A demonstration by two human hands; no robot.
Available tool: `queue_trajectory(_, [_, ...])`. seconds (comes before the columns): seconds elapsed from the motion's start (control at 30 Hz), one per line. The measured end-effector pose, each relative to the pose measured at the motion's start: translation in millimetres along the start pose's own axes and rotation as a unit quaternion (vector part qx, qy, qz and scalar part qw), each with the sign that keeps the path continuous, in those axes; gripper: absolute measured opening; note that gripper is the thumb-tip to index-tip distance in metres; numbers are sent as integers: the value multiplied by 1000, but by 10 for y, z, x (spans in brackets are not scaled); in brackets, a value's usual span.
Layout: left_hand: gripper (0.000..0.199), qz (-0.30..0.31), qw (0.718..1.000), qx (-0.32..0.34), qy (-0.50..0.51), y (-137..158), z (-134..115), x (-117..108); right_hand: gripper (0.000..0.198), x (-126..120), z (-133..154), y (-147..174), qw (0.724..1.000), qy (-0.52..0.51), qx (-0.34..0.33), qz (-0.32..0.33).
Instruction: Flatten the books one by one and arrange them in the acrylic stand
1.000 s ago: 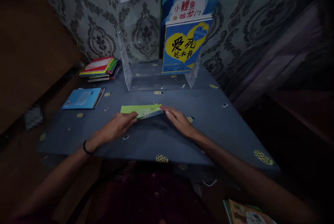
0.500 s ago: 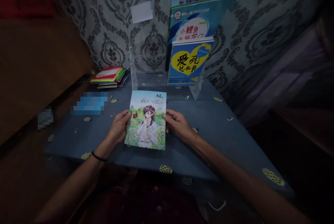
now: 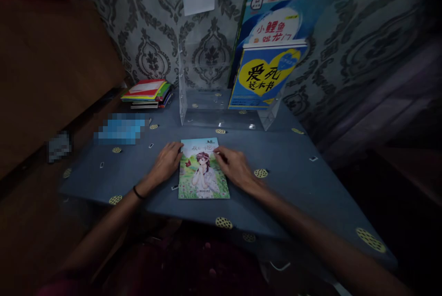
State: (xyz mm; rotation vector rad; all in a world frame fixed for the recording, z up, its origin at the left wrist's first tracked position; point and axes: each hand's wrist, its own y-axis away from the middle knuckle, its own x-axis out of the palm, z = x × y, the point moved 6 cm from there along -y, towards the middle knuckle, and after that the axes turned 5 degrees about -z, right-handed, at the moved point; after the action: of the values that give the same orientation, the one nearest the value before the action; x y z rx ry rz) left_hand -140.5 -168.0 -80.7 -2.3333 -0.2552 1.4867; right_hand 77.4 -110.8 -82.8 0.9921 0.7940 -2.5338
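A thin paperback book (image 3: 203, 174) with a drawn figure and a red butterfly on its green and blue cover lies about flat near the front of the table. At its upper left edge is my left hand (image 3: 168, 161), fingers curled against the side. My right hand (image 3: 235, 165) grips the upper right edge, thumb and forefinger pressed together at the cover. Both hands' undersides rest close to the tabletop, and some fingertips are hidden.
Behind the book, a clear acrylic stand (image 3: 221, 121) holds a blue book with a yellow heart (image 3: 260, 77) and taller blue books behind it. A stack of colourful books (image 3: 147, 93) and a blurred blue item (image 3: 122, 129) sit on the left of the patterned table (image 3: 293, 185).
The book has gone from being held up at a tilt to lying down on the table, both hands lowering with it. The camera view has shifted slightly.
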Motion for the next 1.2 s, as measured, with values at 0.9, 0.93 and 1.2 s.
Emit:
queue_trajectory(0.9, [49, 111, 985, 106, -83, -197, 16, 330, 55, 155, -610, -434, 986, -155, -12, 57])
queue_trajectory(0.93, [51, 137, 979, 123, -92, -242, -44, 376, 56, 152, -605, -442, 985, -163, -7, 57])
queue_trajectory(1.2, [61, 261, 921, 286, -40, -161, -714, 613, 66, 109, -529, -430, 982, -172, -23, 67])
